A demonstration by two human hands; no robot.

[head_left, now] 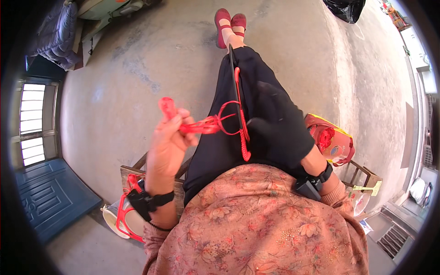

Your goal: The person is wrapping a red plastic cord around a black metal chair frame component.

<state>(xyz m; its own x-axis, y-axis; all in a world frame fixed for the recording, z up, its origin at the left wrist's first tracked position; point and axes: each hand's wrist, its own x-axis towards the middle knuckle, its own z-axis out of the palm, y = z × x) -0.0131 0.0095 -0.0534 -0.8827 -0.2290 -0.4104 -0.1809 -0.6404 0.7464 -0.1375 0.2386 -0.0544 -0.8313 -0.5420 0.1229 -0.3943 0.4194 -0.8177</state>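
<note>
My bare left hand is raised over the left side of my lap, its fingers closed round a bunched bundle of red cord. From that bundle a loose loop runs to a thin black rod lying lengthwise over my dark trousers. Red braiding covers the near part of the rod and ends in a small hook-like tip. My right hand, in a black glove, hovers just right of the rod with thumb and fingers apart. Whether the thumb touches the rod, I cannot tell.
A red bag with a coil of red cord in it stands at my right, by a wooden frame. Left of me is a pale container with a red frame. A black plastic bag lies far right.
</note>
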